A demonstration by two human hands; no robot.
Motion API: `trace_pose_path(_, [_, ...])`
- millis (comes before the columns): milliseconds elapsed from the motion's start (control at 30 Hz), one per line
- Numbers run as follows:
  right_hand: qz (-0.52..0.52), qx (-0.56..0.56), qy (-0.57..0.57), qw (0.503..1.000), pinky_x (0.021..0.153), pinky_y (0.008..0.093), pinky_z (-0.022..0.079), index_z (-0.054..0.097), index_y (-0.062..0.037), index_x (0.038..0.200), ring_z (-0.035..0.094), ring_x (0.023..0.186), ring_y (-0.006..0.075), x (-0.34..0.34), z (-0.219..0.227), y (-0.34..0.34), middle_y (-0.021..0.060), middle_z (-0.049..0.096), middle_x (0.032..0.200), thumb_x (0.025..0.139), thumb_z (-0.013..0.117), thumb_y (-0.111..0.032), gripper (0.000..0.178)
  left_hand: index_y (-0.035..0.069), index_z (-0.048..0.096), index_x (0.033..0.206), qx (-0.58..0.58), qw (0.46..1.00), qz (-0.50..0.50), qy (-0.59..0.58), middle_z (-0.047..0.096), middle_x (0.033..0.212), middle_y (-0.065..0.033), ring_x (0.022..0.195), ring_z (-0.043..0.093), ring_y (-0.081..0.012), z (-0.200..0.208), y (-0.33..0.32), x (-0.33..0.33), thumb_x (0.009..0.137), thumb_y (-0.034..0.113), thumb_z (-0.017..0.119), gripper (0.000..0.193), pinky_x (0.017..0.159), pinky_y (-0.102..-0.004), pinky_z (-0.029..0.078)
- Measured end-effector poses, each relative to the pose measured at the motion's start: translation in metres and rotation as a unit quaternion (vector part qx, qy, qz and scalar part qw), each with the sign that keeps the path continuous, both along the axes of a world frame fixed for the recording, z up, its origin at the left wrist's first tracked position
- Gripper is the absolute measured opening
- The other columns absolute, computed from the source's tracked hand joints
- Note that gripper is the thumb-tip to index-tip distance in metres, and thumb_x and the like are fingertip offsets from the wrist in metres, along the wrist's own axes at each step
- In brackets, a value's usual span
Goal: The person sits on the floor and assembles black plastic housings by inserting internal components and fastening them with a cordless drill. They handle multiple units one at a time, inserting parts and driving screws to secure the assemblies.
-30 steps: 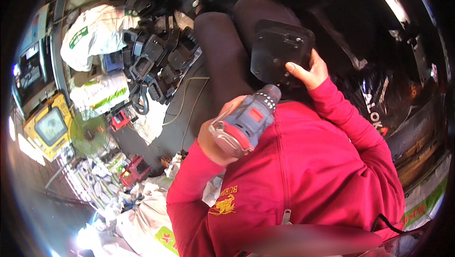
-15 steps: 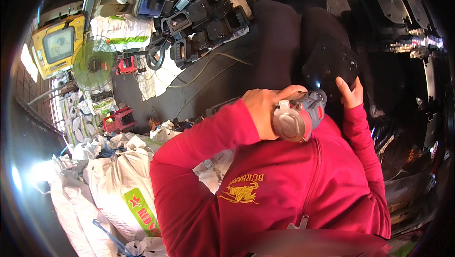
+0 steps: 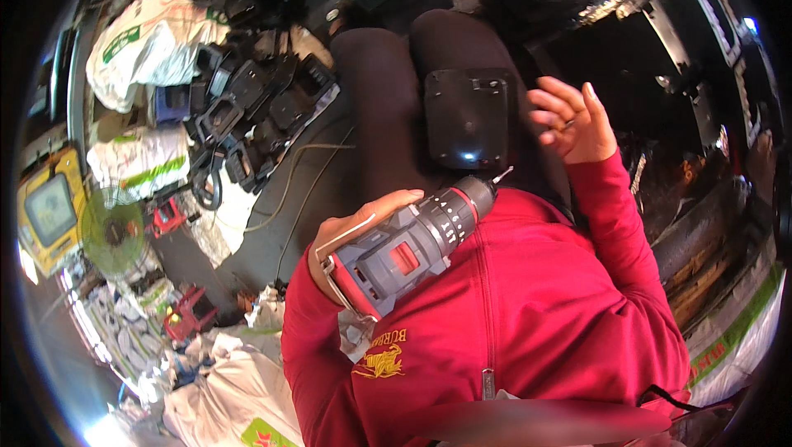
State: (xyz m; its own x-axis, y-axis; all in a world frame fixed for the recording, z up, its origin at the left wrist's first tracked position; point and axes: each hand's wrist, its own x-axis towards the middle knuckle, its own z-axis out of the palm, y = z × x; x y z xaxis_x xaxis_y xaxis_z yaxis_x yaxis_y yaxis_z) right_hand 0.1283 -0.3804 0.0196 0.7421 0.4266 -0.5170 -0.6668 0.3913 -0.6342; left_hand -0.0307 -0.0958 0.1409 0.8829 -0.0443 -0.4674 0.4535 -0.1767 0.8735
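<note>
My left hand (image 3: 351,223) is closed around a grey and red cordless drill (image 3: 400,261), held in front of my chest. Its thin bit points to the right and away from me, just short of a black plastic cover (image 3: 468,117). That rounded, rectangular cover lies on my right thigh, with small holes or screws near its corners. To the right of the cover, my right hand (image 3: 577,124) is raised with fingers loosely bent and apart, holding nothing visible. The drill's body hides most of my left hand's grip.
Many black plastic housings (image 3: 247,88) are heaped on the floor at left, near a green fan (image 3: 113,231) and a yellow-framed screen (image 3: 51,208). White sacks (image 3: 235,389) fill the lower left. Black panels (image 3: 606,59) stand at right. A cable (image 3: 289,175) crosses the floor.
The drill has swung from pointing away at the cover to lying slantwise with its bit clear of it. My right hand has risen beside the cover. The whole view has shifted and turned.
</note>
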Motion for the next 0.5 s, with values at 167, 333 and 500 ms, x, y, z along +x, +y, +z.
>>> trace_pose_path(167, [0.036,0.272,0.125,0.953,0.103,0.0484,0.045,0.041,0.0037,0.14,0.048,0.129,0.0371,-0.018,0.014,0.022,0.0242,0.051,0.136,0.097,0.036,-0.061,0.078,0.003,0.05,0.135,-0.006,0.993,-0.074,-0.089,0.067,0.113,-0.0114,0.095,0.07,-0.0205,-0.018,-0.003,0.018,0.066,0.01,0.081,0.076,0.083,-0.0284,0.056])
trace_pose_path(333, [0.017,0.304,0.142,0.942,0.105,0.0491,0.042,0.043,0.0017,0.139,0.048,0.13,0.0375,-0.019,0.016,0.029,0.0241,0.052,0.136,0.095,0.038,-0.062,0.077,0.003,0.048,0.135,0.077,0.972,-0.151,-0.161,0.068,0.112,-0.0115,0.095,0.07,-0.0218,-0.022,-0.003,0.027,0.066,0.014,0.081,0.077,0.083,-0.0297,0.056])
trace_pose_path(500, [0.043,0.302,0.13,0.943,0.105,0.0497,0.041,0.042,-0.0021,0.141,0.043,0.134,0.0365,-0.023,0.019,0.032,0.023,0.047,0.141,0.098,0.037,-0.055,0.069,0.002,0.05,0.134,-0.074,0.997,-0.031,0.007,0.068,0.111,-0.01,0.095,0.07,-0.0202,-0.023,-0.008,0.027,0.068,0.015,0.082,0.074,0.082,-0.0292,0.056])
